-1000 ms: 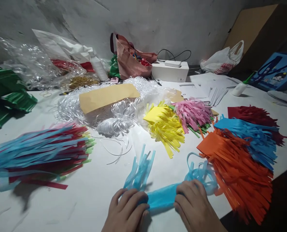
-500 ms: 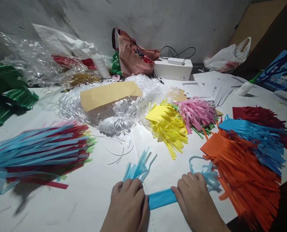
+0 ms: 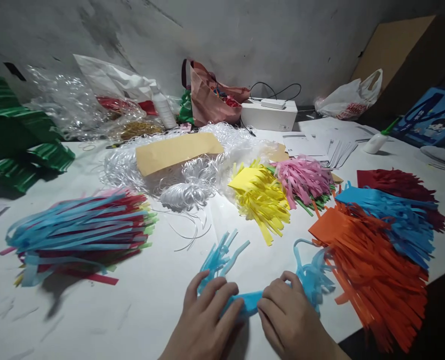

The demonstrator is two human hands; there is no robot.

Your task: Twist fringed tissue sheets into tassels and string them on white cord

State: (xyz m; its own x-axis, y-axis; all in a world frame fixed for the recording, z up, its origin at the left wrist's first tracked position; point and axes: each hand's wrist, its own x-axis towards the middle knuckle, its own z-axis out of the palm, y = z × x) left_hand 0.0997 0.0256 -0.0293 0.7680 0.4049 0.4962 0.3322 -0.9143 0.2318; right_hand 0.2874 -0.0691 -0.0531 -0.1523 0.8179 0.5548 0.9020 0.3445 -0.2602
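Observation:
A light blue fringed paper piece [image 3: 246, 302] lies rolled on the white table [image 3: 140, 300] near the front edge. Its cut fringes stick up at both ends, left fringe [image 3: 219, 258] and right fringe [image 3: 312, 272]. My left hand [image 3: 207, 320] presses on the roll's left part, fingers curled over it. On the right part rests my right hand [image 3: 288, 315], its fingers closed on the roll. The two hands sit close together, nearly touching.
A heap of blue and red paper strips [image 3: 80, 232] lies at left. Orange [image 3: 368, 270], blue [image 3: 395, 215], dark red [image 3: 395, 182], yellow [image 3: 260, 197] and pink [image 3: 301, 177] fringed sheets lie at right. White curled ribbon [image 3: 185, 190], bags and a white box [image 3: 269, 114] stand behind.
Both hands have moved toward each other along the blue roll; less of it shows between them. The view has shifted slightly.

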